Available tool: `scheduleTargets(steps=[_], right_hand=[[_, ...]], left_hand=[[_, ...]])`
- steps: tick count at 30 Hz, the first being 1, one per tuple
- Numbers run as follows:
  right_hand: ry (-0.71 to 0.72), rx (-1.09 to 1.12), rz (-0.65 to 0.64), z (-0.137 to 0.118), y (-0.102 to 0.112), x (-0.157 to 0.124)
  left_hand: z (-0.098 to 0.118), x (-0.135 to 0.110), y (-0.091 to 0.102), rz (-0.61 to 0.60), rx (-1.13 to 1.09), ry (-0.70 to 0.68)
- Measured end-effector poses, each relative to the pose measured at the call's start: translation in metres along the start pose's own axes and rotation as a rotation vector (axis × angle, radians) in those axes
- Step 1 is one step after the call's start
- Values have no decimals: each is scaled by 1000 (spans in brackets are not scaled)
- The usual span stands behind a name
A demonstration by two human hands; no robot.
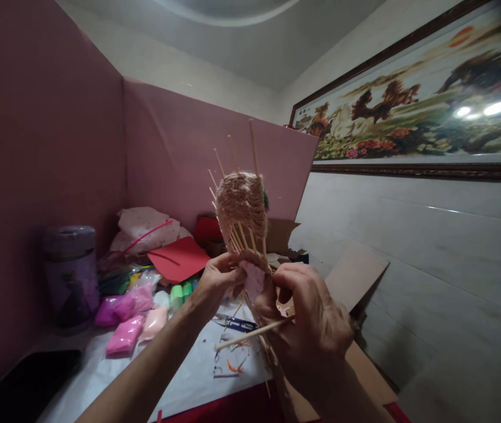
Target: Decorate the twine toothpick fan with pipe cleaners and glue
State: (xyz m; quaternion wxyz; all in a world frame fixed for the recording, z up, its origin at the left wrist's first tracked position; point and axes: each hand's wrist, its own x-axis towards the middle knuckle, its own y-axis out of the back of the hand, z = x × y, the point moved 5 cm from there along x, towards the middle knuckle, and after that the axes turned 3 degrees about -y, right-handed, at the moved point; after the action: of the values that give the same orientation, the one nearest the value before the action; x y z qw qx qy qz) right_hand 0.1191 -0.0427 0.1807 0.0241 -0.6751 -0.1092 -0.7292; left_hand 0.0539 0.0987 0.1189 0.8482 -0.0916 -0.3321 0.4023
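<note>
A small basket (241, 200) woven of brown twine round thin wooden sticks is held up in front of me, tilted, its stick ends poking out at the top. My left hand (220, 276) pinches its lower rim from the left, near a pale round base (254, 277). From the right, the fingers of my right hand (307, 305) are closed at that same rim. A wooden stick (254, 332) also juts out leftward from under my right hand's fingers. Below, blue-handled thread snips (238, 323) lie on the white sheet.
Pink clay packets (124, 336), a red paper sheet (179, 258) and a lidded purple canister (70, 276) sit at left. A dark flat object (30, 382) lies front left. Cardboard (358, 273) leans at right by the tiled wall. Pink panels (206, 129) stand behind.
</note>
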Motion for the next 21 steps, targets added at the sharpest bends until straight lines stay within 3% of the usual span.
scheduleTargets(steps=[5,11,16,21], right_hand=[[-15,-121,32,-2,-4,-11],[86,58,-28,-1,-8,-22],[46,85,17,2,-7,-30],[22,263,7,6,-3,-25]], left_hand=[[-1,1,3,-1,-2,-33],[-2,2,1,5,-70,-26],[-1,2,1,0,-93,-17],[-2,2,0,-12,-65,-14]])
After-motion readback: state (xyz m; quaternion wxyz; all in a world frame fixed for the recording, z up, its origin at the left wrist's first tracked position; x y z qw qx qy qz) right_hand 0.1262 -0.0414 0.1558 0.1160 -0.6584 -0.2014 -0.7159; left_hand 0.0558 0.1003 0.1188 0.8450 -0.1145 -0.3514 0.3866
